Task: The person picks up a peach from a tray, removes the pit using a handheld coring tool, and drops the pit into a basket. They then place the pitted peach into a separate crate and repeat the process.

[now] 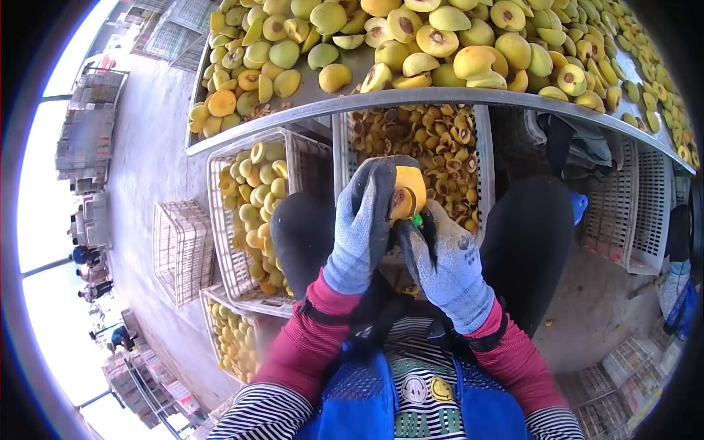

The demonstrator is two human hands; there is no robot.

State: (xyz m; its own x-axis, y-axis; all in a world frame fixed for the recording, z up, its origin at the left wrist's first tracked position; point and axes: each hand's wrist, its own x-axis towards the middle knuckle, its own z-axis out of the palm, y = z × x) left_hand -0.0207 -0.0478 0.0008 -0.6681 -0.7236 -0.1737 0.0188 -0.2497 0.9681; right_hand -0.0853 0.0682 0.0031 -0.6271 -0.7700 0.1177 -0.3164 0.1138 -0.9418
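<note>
Left hand (361,227) grips fruit (408,192), probably peach

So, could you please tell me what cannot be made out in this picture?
Head view, tool in the right hand: the glove hides all but a green tip.
Head view, peach in the left hand: fingers cover its far side.
Head view, crate of scraps: the hands and the table rim hide much of it.
Head view, people at far left: too small, washed out.
</note>
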